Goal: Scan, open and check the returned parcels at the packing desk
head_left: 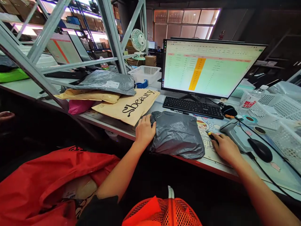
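A grey plastic mailing bag (177,133) lies flat on the desk's front edge, its surface wrinkled. My left hand (144,128) is closed on the bag's upper left corner. To the right of the bag, my right hand (225,147) rests low over the desk mat, fingers wrapped round a small black-and-yellow utility knife (210,134). The knife's tip points toward the bag but stays apart from it; most of its handle is hidden. Just beyond my right hand lies a grey barcode scanner (236,136).
Left of the bag, a padded envelope (131,105) lies by stacked parcels (108,81). A keyboard (192,106) and monitor (207,69) stand behind. A black mouse (260,150), cables and white baskets (277,100) occupy the right. Below are a red sack (58,166) and an orange mesh bag (162,213).
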A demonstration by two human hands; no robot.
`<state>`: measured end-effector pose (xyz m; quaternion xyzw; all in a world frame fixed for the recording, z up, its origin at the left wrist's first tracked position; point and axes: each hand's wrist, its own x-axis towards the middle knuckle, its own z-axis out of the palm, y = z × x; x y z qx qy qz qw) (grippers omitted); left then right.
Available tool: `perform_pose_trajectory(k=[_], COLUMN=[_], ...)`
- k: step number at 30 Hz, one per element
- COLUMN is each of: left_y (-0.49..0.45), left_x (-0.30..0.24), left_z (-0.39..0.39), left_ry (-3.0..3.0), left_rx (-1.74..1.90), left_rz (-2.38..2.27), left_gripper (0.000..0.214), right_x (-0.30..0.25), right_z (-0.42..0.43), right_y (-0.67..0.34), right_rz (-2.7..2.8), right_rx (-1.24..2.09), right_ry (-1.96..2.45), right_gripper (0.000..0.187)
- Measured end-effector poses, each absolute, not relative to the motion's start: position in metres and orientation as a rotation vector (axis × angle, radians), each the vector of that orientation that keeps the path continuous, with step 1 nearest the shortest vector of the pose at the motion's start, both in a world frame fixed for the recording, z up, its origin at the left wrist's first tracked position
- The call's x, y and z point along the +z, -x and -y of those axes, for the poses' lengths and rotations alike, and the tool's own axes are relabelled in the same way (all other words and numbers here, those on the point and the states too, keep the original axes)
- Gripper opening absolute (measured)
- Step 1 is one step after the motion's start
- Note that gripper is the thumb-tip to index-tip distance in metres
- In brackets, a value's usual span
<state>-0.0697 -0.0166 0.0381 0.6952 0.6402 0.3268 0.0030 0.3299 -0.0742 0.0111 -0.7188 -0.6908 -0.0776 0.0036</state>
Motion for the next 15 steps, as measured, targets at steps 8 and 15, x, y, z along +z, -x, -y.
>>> perform_pose_trajectory(k=[8, 15], left_y=[0.035, -0.001], left_x=[0.096, 0.075], left_z=[-0.003, -0.004], left_ry=[-2.561, -2.673], left_rx=[0.767, 0.491], left_rz=[-1.239, -1.438], left_gripper=[0.040, 0.022], right_x=[0.060, 0.038], right_z=[0.070, 0.054], right_y=[-0.232, -0.156], right_rz=[2.078, 2.217], right_rx=[-0.140, -0.156], right_ry=[1.440, 1.503], right_gripper=[0.040, 0.041])
